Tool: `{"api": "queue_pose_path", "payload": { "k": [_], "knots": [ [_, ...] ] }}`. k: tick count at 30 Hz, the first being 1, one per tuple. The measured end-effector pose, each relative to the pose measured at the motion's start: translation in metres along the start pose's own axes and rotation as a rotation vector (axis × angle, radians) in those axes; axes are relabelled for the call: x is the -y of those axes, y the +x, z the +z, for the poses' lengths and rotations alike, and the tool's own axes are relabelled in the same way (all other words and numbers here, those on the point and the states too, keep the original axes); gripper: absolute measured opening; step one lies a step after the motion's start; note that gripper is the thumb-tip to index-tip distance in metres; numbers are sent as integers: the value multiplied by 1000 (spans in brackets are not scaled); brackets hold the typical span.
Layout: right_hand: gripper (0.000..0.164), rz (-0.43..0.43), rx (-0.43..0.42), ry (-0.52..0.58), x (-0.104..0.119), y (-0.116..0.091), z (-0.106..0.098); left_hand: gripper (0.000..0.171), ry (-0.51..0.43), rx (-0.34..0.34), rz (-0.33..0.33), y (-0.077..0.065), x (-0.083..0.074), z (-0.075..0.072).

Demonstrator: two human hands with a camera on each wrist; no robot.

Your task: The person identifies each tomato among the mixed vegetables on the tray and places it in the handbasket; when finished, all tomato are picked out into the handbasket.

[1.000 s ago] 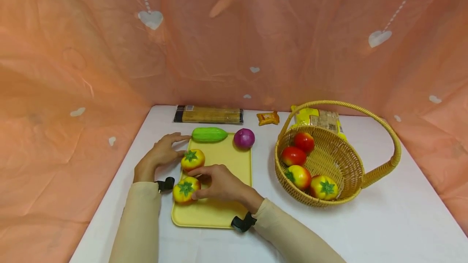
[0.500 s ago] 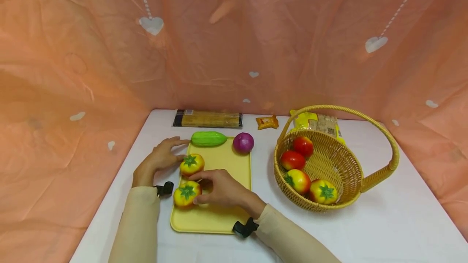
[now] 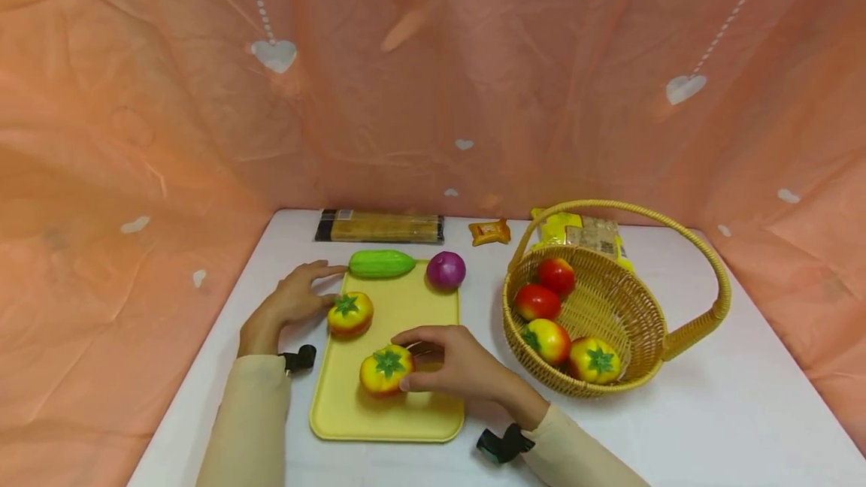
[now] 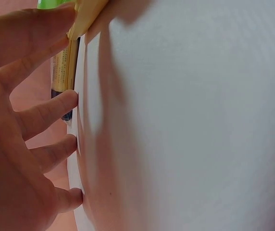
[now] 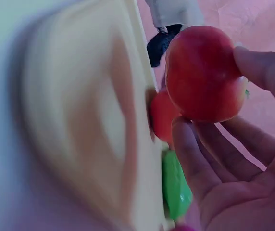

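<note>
My right hand (image 3: 467, 367) pinches a red and yellow tomato (image 3: 387, 371) with a green star-shaped top. In the right wrist view the tomato (image 5: 202, 74) hangs above the yellow tray (image 3: 406, 427), between thumb and fingertips. My left hand (image 3: 292, 303) lies at the tray's left side with fingers spread. Its thumb is next to a second tomato (image 3: 350, 314) on the tray's left edge, and its index finger reaches the far left corner. In the left wrist view, other fingertips (image 4: 70, 98) rest on the white table. A green ridged vegetable (image 3: 381, 264) and a purple onion (image 3: 446, 270) occupy the tray's far end.
A wicker basket (image 3: 652, 352) with a tall handle stands right of the tray, holding several red and yellow tomatoes. Behind lie a long pack of noodles (image 3: 382, 227), a small orange packet (image 3: 490, 231) and a yellow bag (image 3: 561, 228). A pink curtain closes off the back.
My right hand has moved right with the tomato, off the tray's left edge and over its middle. The left hand stays in place. The head view has shifted slightly.
</note>
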State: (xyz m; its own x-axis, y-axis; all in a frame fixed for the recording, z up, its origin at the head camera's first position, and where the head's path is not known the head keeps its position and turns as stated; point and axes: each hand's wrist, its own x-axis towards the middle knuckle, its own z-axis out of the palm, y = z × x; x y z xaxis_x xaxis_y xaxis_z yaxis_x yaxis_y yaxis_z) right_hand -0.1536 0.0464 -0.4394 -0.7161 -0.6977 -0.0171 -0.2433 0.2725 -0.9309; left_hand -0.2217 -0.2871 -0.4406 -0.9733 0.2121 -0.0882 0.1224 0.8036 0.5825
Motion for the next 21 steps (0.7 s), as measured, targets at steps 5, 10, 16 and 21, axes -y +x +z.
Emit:
{"api": "queue_pose_path", "payload": {
  "k": [5,10,16,21],
  "knots": [
    [49,15,-22,81,0,-39,-23,55,0,-8,9,-2,0,0],
    [51,9,-111,110,3,-76,-50,56,-6,1,-16,-3,0,-1],
    [52,3,-275,100,8,-108,-83,55,-20,8,-29,-2,0,1],
    [49,5,-410,50,7,-124,-107,55,-15,7,-29,-1,0,1]
  ]
}}
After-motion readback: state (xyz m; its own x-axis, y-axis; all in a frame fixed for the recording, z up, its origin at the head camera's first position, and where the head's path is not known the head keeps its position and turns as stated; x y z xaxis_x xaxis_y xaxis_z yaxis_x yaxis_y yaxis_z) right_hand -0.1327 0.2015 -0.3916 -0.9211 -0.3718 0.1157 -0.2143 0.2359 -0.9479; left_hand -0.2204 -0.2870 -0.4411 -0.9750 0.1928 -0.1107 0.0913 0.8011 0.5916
